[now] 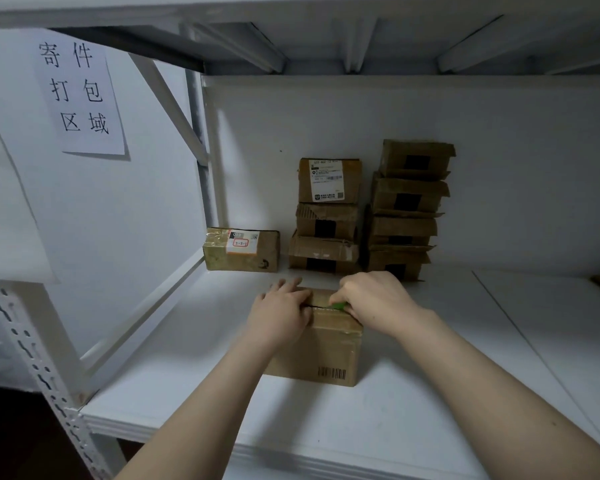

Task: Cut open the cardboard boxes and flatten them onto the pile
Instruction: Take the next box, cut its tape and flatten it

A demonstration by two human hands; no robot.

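A taped brown cardboard box (326, 351) with a barcode on its near side sits on the white shelf (430, 393) in front of me. My left hand (281, 311) lies flat on the left part of its top, fingers straight. My right hand (374, 303) grips a green-handled cutter (338, 306), its blade lying along the taped seam on top of the box. Most of the cutter is hidden under the hand.
At the back of the shelf stand two stacks of cardboard boxes (328, 216) (407, 209) and a lone taped box (242, 249) to their left. A paper sign (80, 95) hangs on the left wall. A steel upright (42, 368) borders the shelf's left edge.
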